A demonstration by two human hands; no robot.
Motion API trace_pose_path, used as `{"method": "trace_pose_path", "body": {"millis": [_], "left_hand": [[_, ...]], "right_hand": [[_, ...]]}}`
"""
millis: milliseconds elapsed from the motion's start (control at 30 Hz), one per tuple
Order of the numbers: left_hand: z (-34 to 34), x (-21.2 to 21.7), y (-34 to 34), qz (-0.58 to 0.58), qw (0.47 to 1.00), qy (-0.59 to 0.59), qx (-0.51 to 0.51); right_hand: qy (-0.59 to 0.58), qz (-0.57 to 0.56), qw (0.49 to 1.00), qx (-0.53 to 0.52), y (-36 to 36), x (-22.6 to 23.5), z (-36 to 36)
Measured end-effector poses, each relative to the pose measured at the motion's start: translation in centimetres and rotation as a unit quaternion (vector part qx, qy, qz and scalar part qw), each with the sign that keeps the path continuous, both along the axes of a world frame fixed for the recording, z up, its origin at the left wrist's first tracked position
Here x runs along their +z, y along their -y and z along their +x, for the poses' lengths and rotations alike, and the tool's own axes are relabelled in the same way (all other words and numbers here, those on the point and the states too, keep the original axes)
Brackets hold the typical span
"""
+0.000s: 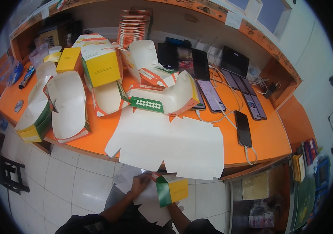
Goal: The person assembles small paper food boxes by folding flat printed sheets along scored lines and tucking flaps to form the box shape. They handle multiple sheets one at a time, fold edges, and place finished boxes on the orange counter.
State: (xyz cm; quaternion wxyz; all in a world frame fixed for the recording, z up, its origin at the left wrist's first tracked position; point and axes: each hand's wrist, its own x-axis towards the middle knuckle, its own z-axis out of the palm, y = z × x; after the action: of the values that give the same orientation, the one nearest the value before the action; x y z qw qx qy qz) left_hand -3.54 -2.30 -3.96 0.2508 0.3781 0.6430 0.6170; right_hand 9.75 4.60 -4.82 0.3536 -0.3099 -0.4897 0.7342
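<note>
Below the table's front edge I hold a partly folded paper food box (173, 190), green, yellow and white, with a bit of red. My left hand (140, 183) is closed, its fingers pinching at the box's upper left edge. Behind and under the yellow panel is my right hand (177, 208), gripping the box from below; its fingers are mostly hidden. Flat white box blanks (155, 208) lie across my lap. In front of me, a large unfolded blank (170, 144) rests white side up, overhanging the table edge.
Folded open boxes (70, 103) crowd the orange table's left and middle. A tall stack of cartons (133, 29) stands at the back. Several phones (243, 128) with white cables (229, 93) lie to the right. A black stool (12, 173) is on the tiled floor.
</note>
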Motion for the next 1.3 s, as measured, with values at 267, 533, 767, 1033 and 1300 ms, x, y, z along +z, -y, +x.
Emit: {"method": "trace_pose_path", "body": {"millis": [267, 533, 767, 1033, 1300], "left_hand": [[0.6, 0.4, 0.0, -0.017, 0.999, -0.032, 0.001], [0.6, 0.2, -0.6, 0.029, 0.998, -0.050, 0.010], [0.7, -0.6, -0.6, 0.036, 0.998, 0.055, 0.022], [0.4, -0.7, -0.6, 0.024, 0.999, 0.019, 0.014], [0.3, 0.8, -0.5, -0.009, 0.999, -0.048, 0.003]], "right_hand": [[-0.021, -0.013, 1.000, 0.005, -0.7, 0.2, 0.2], [-0.050, -0.016, 0.999, 0.001, -1.3, 0.1, -0.4], [-0.069, -0.016, 0.998, -0.006, -1.2, -0.3, -1.0], [-0.043, 0.057, 0.997, -0.026, -1.1, 2.0, -2.2], [0.192, 0.192, 0.962, 0.014, -1.4, 4.1, -1.6]]}}
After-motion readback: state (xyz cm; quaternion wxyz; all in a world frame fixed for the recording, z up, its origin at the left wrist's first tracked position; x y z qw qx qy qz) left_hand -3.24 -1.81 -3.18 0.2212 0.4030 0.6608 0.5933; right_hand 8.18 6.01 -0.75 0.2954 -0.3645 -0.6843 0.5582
